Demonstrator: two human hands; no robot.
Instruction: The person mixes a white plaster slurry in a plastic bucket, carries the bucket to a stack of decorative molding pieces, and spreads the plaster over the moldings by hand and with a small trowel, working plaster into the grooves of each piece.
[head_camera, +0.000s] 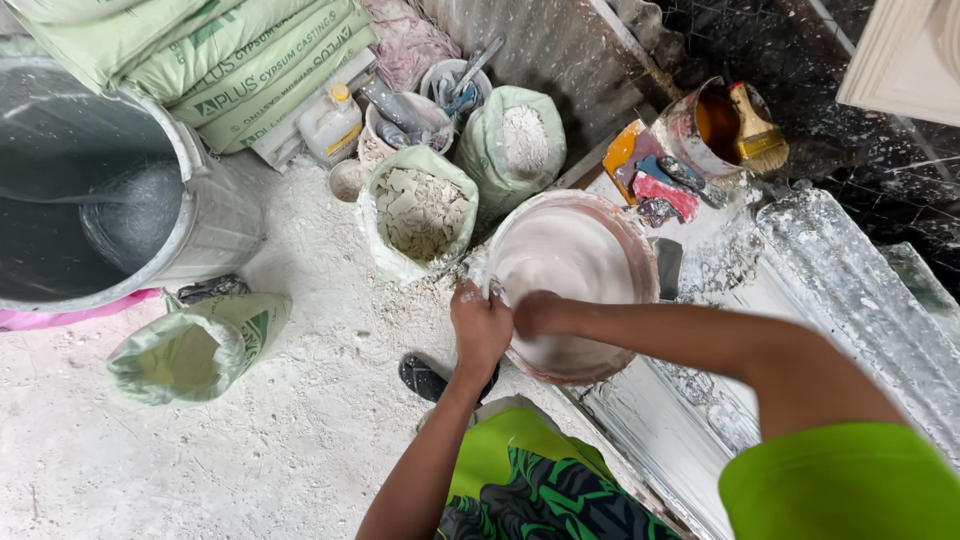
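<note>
Head view: looking down at two bare hands working at a plaster-coated bowl on a dusty white floor.
Left hand (481, 325): fingers curled over the near-left rim of the mixing bowl (610, 240), gripping it; white paste on the knuckles.
Right hand (537, 312): just beside the left hand, reaching inside the bowl, fist-like and blurred; whether it grips anything cannot be told.
Mixing bowl: round, pinkish rim, smeared inside with wet white plaster; directly under both hands.
Ahead-left of the left hand: open green sack of broken plaster chips (420, 212).
Ahead of the hands, past the bowl: second open sack of white powder (518, 145).
Far left of the left hand: slumped green sack (195, 350) lying on the floor, and beyond it a large metal drum (215, 215) holding water.
Ahead-right of the right hand: rusty can (690, 135) with a wide paintbrush (757, 130) resting in it; coloured scrapers (655, 180) beside it.
Right of the right hand: long white moulded cornice piece (850, 290).
Below the left hand: black sandal (422, 377).
</note>
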